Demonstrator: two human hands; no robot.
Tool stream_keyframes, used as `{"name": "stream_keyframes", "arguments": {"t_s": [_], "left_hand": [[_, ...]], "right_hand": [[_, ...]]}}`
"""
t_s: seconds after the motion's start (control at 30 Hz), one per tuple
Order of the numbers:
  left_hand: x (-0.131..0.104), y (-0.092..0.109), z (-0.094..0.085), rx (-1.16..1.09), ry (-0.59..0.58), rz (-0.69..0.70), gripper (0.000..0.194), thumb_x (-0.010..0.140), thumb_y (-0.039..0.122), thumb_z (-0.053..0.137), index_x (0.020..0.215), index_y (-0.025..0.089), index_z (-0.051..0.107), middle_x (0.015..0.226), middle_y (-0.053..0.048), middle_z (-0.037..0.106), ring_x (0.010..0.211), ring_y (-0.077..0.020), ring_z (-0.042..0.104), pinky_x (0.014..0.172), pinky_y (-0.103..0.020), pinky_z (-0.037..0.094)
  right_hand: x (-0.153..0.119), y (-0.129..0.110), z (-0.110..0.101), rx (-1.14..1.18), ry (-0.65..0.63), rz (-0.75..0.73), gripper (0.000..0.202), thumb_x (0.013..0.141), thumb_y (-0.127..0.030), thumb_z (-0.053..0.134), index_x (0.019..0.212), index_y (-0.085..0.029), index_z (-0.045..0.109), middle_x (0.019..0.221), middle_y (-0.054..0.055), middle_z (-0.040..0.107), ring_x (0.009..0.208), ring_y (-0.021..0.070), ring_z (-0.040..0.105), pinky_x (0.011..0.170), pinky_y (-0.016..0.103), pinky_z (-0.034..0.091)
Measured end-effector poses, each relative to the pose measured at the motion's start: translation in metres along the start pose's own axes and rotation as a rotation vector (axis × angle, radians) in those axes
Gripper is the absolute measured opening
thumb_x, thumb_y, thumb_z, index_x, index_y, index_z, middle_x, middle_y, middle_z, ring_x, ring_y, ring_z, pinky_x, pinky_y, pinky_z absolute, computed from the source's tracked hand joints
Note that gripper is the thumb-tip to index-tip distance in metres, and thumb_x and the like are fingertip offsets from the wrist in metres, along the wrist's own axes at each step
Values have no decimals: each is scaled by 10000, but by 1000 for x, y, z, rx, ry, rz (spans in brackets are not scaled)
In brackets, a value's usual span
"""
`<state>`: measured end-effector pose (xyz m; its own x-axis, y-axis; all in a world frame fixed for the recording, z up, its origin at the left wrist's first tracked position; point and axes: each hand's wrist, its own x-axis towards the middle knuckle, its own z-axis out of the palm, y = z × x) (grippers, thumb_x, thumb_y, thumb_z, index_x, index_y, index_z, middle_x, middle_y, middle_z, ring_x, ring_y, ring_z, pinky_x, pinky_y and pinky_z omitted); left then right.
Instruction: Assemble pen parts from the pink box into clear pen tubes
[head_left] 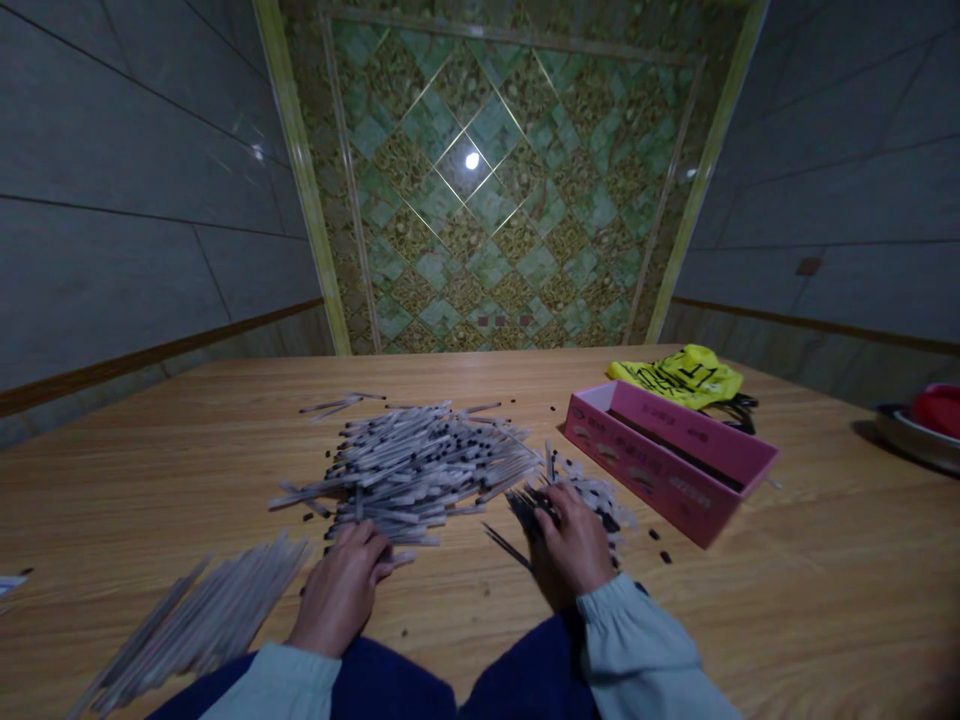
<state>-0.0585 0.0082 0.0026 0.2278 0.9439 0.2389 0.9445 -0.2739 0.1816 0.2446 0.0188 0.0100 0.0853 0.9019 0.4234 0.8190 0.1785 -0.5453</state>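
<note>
A large heap of thin whitish tubes with black ends (420,460) lies on the wooden table before me. At its near edge, my left hand (341,580) rests with curled fingers, and a short whitish tube (402,557) sticks out from beside the thumb. My right hand (574,535) is bent over a bunch of thin dark sticks (523,510), thumb and fingers closed at their ends; the fingertips are partly hidden. Two loose dark sticks (506,545) lie just left of it. Small clear pieces (596,490) are piled behind and right of that hand.
A long open pink box (667,460) stands at the right, with a yellow bag (679,375) behind it. Longer clear tubes (206,620) lie bunched at the near left. Small black bits (665,557) are scattered about. A dish with something red (934,410) sits far right.
</note>
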Motion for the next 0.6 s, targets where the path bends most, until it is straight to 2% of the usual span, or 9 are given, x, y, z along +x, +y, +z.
{"name": "stream_keyframes", "arguments": {"t_s": [0.1, 0.23, 0.33, 0.47, 0.6], "left_hand": [[-2, 13, -2, -78, 57, 112, 134, 834, 193, 473, 874, 198, 601, 899, -76, 621, 898, -232, 544, 769, -351, 400], [-6, 38, -2, -149, 76, 339, 140, 836, 157, 480, 910, 213, 585, 879, -57, 640, 845, -217, 547, 744, -354, 390], [-8, 52, -2, -174, 113, 474, 141, 829, 138, 497, 900, 221, 585, 832, -39, 630, 815, -207, 535, 730, -351, 385], [-10, 56, -3, -214, 223, 565, 210, 830, 89, 469, 968, 203, 579, 890, -63, 623, 832, -195, 525, 760, -359, 391], [-10, 54, -3, -223, 259, 630, 248, 846, 100, 440, 1044, 194, 556, 892, -79, 614, 835, -193, 524, 764, -361, 397]], "right_hand": [[-9, -18, 13, 346, -133, 22, 199, 781, -265, 543, 922, -157, 632, 936, 85, 637, 894, 216, 590, 782, 325, 446], [-26, -41, 34, 928, -547, 181, 473, 707, -528, 607, 934, -113, 583, 781, 69, 635, 554, 151, 588, 517, 287, 469], [-37, -49, 44, 1037, -792, 197, 524, 675, -613, 606, 775, -99, 577, 602, 21, 591, 401, 84, 500, 398, 208, 384], [-38, -46, 44, 1219, -995, 376, 415, 687, -528, 629, 657, -127, 527, 412, -74, 419, 282, 28, 280, 287, 156, 189], [-29, -42, 38, 1530, -1432, 552, 316, 696, -393, 577, 559, -182, 386, 414, -102, 285, 301, 17, 129, 278, 162, 79]]}}
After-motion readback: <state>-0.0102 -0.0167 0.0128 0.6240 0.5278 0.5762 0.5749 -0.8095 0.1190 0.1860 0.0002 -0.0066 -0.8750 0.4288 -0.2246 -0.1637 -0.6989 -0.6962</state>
